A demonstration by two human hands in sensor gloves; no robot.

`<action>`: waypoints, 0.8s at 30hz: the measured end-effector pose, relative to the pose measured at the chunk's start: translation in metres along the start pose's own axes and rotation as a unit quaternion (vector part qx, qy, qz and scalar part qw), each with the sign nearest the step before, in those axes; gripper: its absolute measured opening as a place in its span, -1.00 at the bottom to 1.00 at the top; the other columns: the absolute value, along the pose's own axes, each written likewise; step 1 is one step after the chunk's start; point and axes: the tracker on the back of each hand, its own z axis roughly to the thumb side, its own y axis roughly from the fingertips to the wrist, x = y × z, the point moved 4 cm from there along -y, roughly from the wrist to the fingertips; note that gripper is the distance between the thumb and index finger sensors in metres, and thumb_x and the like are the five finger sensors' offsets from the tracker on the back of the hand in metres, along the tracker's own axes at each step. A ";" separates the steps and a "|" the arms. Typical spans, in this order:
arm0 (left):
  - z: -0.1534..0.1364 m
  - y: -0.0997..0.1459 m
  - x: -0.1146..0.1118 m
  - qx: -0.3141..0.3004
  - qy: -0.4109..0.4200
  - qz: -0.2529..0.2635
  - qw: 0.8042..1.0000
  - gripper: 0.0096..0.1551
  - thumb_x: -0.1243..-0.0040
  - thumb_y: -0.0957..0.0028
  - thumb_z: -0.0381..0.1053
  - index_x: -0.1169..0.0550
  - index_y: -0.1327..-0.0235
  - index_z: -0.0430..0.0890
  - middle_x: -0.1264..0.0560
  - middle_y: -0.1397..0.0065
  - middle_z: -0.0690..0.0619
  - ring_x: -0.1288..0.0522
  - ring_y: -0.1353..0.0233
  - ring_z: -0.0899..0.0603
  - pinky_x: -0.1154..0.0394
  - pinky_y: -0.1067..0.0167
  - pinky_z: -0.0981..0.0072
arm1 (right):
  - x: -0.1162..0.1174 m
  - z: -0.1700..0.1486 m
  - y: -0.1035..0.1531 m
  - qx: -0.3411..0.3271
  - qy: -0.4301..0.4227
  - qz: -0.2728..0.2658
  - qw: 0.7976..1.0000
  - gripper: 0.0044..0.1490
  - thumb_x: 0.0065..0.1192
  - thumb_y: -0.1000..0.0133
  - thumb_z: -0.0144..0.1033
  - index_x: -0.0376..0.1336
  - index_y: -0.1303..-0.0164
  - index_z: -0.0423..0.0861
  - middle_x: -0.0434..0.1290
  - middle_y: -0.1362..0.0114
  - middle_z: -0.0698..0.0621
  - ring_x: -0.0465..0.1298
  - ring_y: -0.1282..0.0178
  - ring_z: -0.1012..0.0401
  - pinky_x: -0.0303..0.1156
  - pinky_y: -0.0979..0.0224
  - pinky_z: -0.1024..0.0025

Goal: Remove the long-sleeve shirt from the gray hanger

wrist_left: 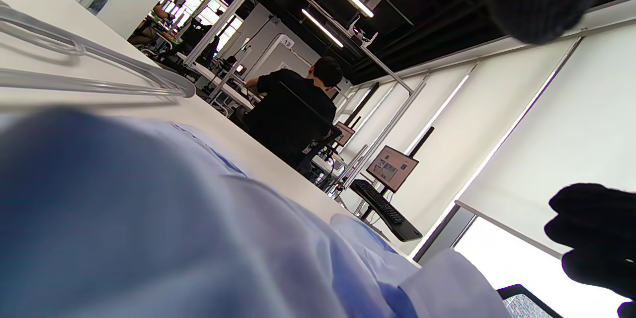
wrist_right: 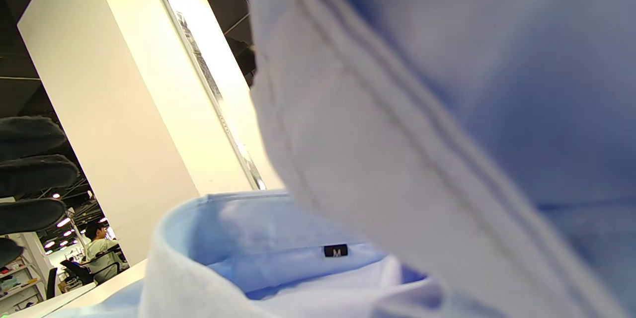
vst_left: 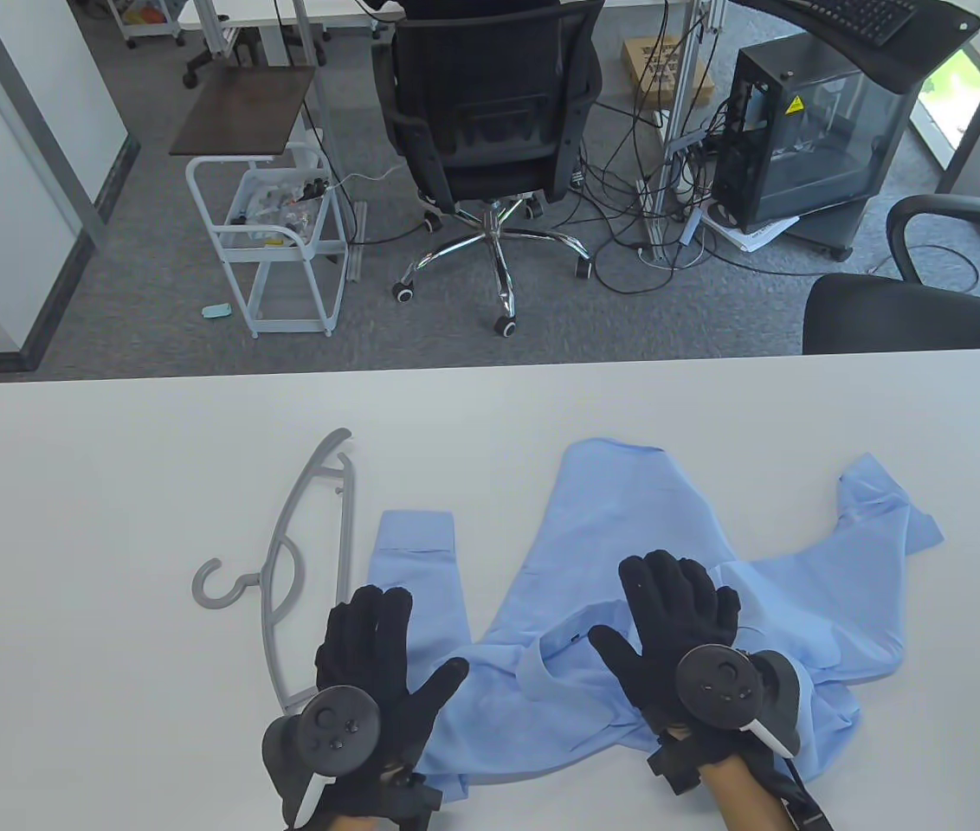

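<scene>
My left hand (vst_left: 373, 658) lies flat and spread on the light-blue long-sleeve shirt (vst_left: 628, 554), over its sleeve; my right hand (vst_left: 680, 623) rests splayed near the collar (size tag M shows). Neither grips anything. The gray hanger (vst_left: 304, 554) lies bare on the white table (vst_left: 109, 485), just left of the sleeve.

Shirt (vst_left: 628, 537) – soft woven cloth; hanger (vst_left: 304, 554) – matt grey plastic; table (vst_left: 109, 519) – smooth white.

One light-blue long-sleeve shirt (vst_left: 628, 554) and one gray hanger (vst_left: 308, 554) are seen on the table, with two gloved hands and two office chairs counted.
</scene>
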 end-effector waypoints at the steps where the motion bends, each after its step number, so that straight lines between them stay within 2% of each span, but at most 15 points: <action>1: 0.000 0.000 0.000 0.001 0.001 0.000 1.000 0.17 -0.17 0.03 0.59 -0.04 -0.73 0.13 0.06 -0.80 -0.14 0.09 -0.72 -0.59 0.10 -0.49 -0.54 | 0.001 0.001 0.002 -0.006 0.000 -0.001 1.000 0.08 -0.01 -0.31 0.35 -0.09 -0.83 -0.14 -0.08 -0.80 -0.38 -0.13 -0.69 -0.51 -0.32 -0.39 -0.69; 15: -0.001 -0.002 -0.002 0.001 0.003 -0.002 1.000 0.17 -0.15 0.03 0.59 -0.03 -0.73 0.11 0.04 -0.80 -0.14 0.06 -0.72 -0.57 0.05 -0.51 -0.50 | -0.011 -0.004 0.017 -0.028 -0.018 -0.010 0.999 0.06 0.01 -0.31 0.33 -0.05 -0.82 -0.16 -0.03 -0.78 -0.41 -0.06 -0.67 -0.52 -0.27 -0.40 -0.69; 24: -0.001 -0.002 -0.002 0.001 0.009 -0.005 1.000 0.13 -0.16 -0.01 0.54 -0.04 -0.72 0.09 0.03 -0.79 -0.15 0.05 -0.71 -0.57 0.04 -0.52 -0.48 | -0.008 -0.002 0.019 -0.031 -0.006 0.000 0.999 0.06 0.01 -0.31 0.32 -0.06 -0.82 -0.17 -0.03 -0.77 -0.40 -0.05 -0.67 -0.52 -0.27 -0.39 -0.70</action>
